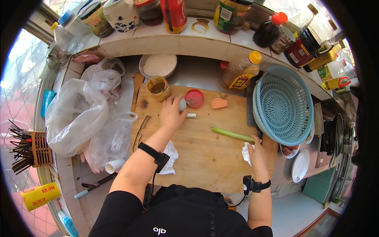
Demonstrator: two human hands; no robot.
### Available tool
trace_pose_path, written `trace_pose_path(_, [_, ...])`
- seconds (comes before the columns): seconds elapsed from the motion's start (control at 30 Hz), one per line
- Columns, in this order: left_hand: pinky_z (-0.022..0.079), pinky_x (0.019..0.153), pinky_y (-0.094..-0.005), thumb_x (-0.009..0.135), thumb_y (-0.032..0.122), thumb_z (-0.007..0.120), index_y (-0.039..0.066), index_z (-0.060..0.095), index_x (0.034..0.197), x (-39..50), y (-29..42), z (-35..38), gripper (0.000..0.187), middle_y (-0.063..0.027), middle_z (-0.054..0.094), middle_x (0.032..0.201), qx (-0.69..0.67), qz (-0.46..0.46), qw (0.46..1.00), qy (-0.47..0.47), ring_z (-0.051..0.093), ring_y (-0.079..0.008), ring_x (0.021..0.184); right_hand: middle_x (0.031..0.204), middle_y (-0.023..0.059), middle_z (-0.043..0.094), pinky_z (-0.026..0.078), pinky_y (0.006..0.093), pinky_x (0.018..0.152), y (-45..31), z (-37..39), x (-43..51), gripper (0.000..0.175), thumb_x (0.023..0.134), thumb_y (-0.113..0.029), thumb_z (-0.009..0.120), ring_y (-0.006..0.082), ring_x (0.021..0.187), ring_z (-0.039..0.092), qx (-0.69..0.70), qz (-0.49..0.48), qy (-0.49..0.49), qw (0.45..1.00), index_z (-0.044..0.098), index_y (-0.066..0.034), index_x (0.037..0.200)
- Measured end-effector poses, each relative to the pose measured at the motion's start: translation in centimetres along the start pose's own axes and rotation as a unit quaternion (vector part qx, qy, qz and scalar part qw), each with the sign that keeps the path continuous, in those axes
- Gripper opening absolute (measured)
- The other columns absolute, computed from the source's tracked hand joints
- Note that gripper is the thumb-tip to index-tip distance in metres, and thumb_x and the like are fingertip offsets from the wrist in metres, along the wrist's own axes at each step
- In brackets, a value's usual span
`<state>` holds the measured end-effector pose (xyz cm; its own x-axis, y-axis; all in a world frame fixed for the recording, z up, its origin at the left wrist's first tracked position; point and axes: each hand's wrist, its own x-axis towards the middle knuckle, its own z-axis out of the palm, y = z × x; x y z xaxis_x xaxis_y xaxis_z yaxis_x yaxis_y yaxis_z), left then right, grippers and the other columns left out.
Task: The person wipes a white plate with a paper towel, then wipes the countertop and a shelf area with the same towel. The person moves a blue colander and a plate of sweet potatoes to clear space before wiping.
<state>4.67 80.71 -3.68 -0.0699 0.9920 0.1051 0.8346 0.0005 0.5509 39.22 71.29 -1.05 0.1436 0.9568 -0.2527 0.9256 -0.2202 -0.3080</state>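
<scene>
On the wooden cutting board [189, 142], my left hand [171, 114] curls around a pale grey egg-shaped object [182, 104], its thumb beside a short white stick-like piece [191, 115]. My right hand [258, 155] is at the board's right side, its fingertips at the near end of a green stalk [231, 133]. Crumpled white tissue [245, 152] lies against that hand; whether it is gripped is unclear. An open jar of brown paste [158, 88] stands just beyond my left hand. A red lid [194, 98] and a piece of peeled carrot [219, 103] lie to its right.
A peeler [143, 124] and more tissue [170, 160] are on the board's left. Plastic bags [80, 115] crowd that side. A blue colander [279, 103] overlaps a cleaver [251, 109] at right. An oil-like bottle [239, 74] and a bowl of white powder [158, 65] stand behind.
</scene>
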Motion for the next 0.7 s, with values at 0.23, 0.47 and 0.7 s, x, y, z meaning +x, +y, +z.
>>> trace_pose_path(0.23, [0.043,0.093,-0.0419,0.07,0.019,0.073,0.014,0.051,0.123,-2.2,4.6,1.6,0.057,-0.0143,0.052,0.121,-0.055,0.113,0.991,-0.048,0.048,-0.0337,0.114,0.077,0.0117,0.067,0.048,0.0411,0.062,-2.0,1.3,1.3,0.03,0.086,-0.024,0.059,0.0305,0.072,0.064,0.029,-0.018,-0.004,0.999,0.055,-0.0186,0.115])
trace_pose_path(0.47, [0.04,0.092,-0.0417,0.073,0.021,0.07,0.011,0.051,0.123,-2.4,6.6,4.2,0.053,-0.0114,0.052,0.12,-0.069,0.165,0.983,-0.041,0.048,-0.0304,0.108,0.081,0.0127,0.068,0.049,0.0387,0.066,-3.4,0.4,-0.4,0.033,0.086,-0.018,0.057,0.0296,0.075,0.066,0.136,-0.027,-0.003,0.99,0.054,-0.0143,0.119])
trace_pose_path(0.7, [0.04,0.083,-0.0392,0.076,0.017,0.064,0.011,0.059,0.106,-1.5,1.8,2.1,0.031,-0.0085,0.056,0.111,0.072,0.074,0.994,0.047,0.051,-0.0267,0.103,0.092,0.0147,0.066,0.049,0.0334,0.072,-3.7,-0.3,-1.2,0.029,0.088,-0.011,0.055,0.0236,0.082,0.065,0.272,-0.035,-0.017,0.962,0.057,-0.005,0.116])
